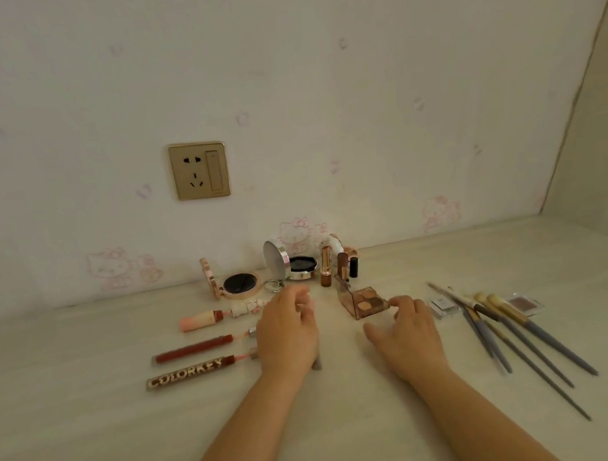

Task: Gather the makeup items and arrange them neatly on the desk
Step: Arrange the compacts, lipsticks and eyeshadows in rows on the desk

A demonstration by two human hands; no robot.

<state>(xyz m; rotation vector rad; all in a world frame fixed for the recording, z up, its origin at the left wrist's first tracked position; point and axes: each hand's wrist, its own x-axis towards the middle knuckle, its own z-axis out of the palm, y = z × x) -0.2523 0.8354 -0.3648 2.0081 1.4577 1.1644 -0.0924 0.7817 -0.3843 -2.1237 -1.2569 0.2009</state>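
Reaching out over the pale desk (pixel 89 440), two bare arms come up from the near edge. Nearest the left hand (pixel 288 335), a grey stick (pixel 316 364) pokes out from under its palm; the fingers are curled, but I cannot tell if they hold the stick. Just left of that hand lie two dark red lip tubes, the near one (pixel 189 373) with big letters on it and the other (pixel 194 348) a bit farther back. The right hand (pixel 409 337) lies flat with loose fingers, and its fingertips (pixel 398 302) touch the near side of a small brown palette (pixel 364 302) with its clear lid up. Right of that hand lie a small silver case (pixel 444 306), a bunch of long brushes (pixel 522 331) with grey handles, and a little purple pan (pixel 526 303). Past the left hand's fingers lies a pink tube (pixel 199 320) with a white charm (pixel 245 309). Farther back, near the wall, sit two open round compacts, one pink (pixel 239 284) and one silver (pixel 297 264). Beside them stand a gold lipstick (pixel 325 266) and two more small tubes (pixel 348 266). Up on the wall is a gold socket (pixel 200 170).
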